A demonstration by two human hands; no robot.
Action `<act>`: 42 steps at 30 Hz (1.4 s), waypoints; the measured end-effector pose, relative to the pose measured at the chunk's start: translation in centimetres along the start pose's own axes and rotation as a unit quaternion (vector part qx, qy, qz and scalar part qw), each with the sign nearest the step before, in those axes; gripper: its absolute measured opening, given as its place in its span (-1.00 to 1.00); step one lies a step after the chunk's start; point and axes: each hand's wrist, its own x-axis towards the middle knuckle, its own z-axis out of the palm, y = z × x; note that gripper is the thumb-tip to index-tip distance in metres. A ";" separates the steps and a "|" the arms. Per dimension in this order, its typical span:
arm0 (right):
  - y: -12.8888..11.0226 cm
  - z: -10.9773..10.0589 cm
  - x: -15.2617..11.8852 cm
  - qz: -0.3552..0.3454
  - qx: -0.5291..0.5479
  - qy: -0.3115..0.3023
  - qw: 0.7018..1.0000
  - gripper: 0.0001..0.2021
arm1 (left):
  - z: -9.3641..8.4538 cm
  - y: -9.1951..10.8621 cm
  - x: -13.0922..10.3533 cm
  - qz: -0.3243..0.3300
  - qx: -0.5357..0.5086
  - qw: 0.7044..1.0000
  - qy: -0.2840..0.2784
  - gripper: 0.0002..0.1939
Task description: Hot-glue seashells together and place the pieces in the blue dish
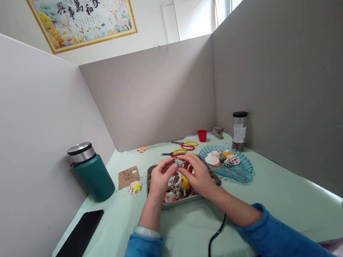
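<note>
Over a metal tray (185, 202), my left hand (161, 176) and my right hand (198, 176) meet with curled fingers. Between their fingertips is a small, grey-white, rough-looking piece (180, 162), perhaps a pine cone; its exact kind is too small to tell. Both hands appear to grip it, one from each side. Inside the tray lie a yellow piece (184, 182) and a mix of brown, white and silvery bits, partly hidden by my hands. To the right, a blue scalloped plate (244, 171) holds white, orange and speckled pieces.
Scissors (189, 144) lie behind the tray near a red cup (202, 135). A clear jar (239, 132) stands at the right. Leftward are a green bottle (93, 177), a brown card (128, 177), a decorated disc (134, 187) and a black slab (70, 251). A black cable (213, 239) runs in front.
</note>
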 end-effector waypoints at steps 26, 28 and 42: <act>-0.2 -0.1 0.5 0.079 0.082 -0.007 0.993 -0.75 | 0.1 0.1 0.0 -0.059 0.015 0.997 -0.044 -0.58; 0.0 -0.1 0.6 0.125 0.133 -0.016 0.983 -0.73 | 0.1 0.1 0.0 -0.041 0.023 0.999 -0.024 -0.61; 0.5 0.1 0.5 0.127 0.108 -0.024 0.986 -0.72 | 0.2 -0.5 0.1 0.106 0.182 0.975 0.064 -0.83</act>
